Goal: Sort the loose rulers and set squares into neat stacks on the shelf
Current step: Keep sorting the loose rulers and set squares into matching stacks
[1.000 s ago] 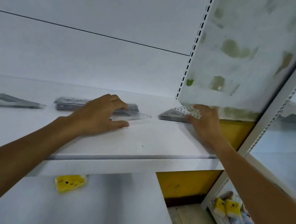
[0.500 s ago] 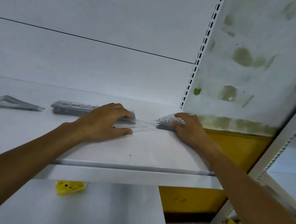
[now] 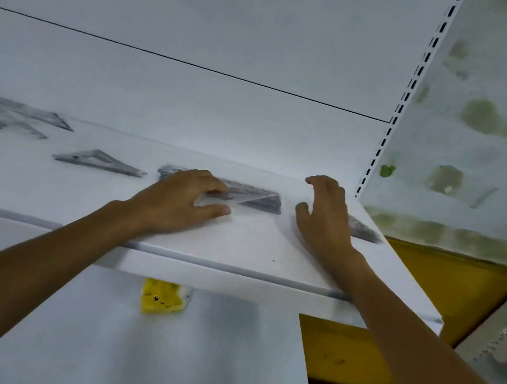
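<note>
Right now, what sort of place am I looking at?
Probably a stationery shop: white display shelf on a slotted upright, set squares laid out on it, a yellow packaged item on the shelf below.

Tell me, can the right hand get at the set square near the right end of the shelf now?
Probably yes: the right hand is open and empty, and the set square lies on the shelf right beside it, partly hidden behind it, with nothing between them.

far-left set squares blurry, cut by edge | right stack part-hidden
</note>
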A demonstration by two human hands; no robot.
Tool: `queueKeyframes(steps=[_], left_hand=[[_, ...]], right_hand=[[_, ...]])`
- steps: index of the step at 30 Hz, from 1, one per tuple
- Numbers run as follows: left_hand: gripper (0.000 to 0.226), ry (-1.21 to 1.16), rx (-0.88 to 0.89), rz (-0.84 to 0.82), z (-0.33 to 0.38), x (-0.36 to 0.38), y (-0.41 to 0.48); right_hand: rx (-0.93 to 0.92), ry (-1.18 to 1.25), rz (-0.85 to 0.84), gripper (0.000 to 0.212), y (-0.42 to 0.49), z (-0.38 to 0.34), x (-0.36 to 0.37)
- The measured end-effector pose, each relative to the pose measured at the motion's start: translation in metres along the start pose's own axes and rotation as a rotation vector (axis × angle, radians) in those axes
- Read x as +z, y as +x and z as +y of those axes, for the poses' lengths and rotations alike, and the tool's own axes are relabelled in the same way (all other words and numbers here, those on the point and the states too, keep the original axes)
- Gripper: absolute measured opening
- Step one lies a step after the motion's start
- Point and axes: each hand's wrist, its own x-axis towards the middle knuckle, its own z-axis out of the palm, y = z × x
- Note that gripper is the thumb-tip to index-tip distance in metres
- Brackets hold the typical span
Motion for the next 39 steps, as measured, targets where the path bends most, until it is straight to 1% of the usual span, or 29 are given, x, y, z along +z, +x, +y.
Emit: queueKeyframes(steps=[3, 7, 11, 13, 14, 16, 18, 21, 23, 26, 31, 35, 39], left_hand=[[0.039, 0.029, -0.057, 0.073, -0.023, -0.026, -0.023], [0.034, 0.102, -0.128, 0.127, -0.065, -0.067, -0.049], [0.036, 0.162, -0.173, 0.129, -0.111, -0.101, -0.072], [0.036, 0.165, -0.183, 0.138, -0.129, -0.114, -0.078], [0.037, 0.152, -0.186, 0.157, -0.138, -0.120, -0.079], [0.037, 0.119, -0.178, 0.182, -0.157, -0.129, -0.082], [0.037, 0.103, -0.148, 0.176, -0.175, -0.134, -0.080], [0.037, 0.096, -0.105, 0.129, -0.195, -0.135, -0.069], [0.040, 0.075, -0.075, 0.063, -0.203, -0.133, -0.057], [0.040, 0.018, -0.036, -0.061, -0.206, -0.126, -0.034], [0.043, -0.039, 0.051, -0.145, -0.200, -0.107, -0.012], [0.045, -0.102, 0.050, -0.146, -0.209, -0.104, -0.009], [0.047, -0.103, 0.052, -0.135, -0.223, -0.104, -0.008]], right_hand=[[-0.141, 0.020, -0.061, 0.039, -0.007, -0.050, 0.017], [-0.227, 0.079, -0.173, 0.032, -0.013, -0.109, 0.042], [-0.231, 0.102, -0.249, 0.034, -0.012, -0.164, 0.064], [-0.189, 0.104, -0.304, 0.032, -0.015, -0.189, 0.073], [-0.163, 0.084, -0.341, 0.031, -0.017, -0.199, 0.078], [-0.151, -0.043, -0.382, 0.030, -0.023, -0.219, 0.090], [-0.130, -0.140, -0.367, 0.032, -0.028, -0.233, 0.098], [-0.087, -0.166, -0.350, 0.038, -0.039, -0.254, 0.107], [-0.110, -0.204, -0.311, 0.034, -0.047, -0.262, 0.114], [-0.076, -0.178, -0.275, 0.030, -0.051, -0.267, 0.114], [-0.049, -0.191, -0.263, 0.031, -0.051, -0.269, 0.111], [-0.045, -0.170, -0.233, 0.031, -0.053, -0.268, 0.111], [-0.048, -0.143, -0.212, 0.031, -0.052, -0.267, 0.112]])
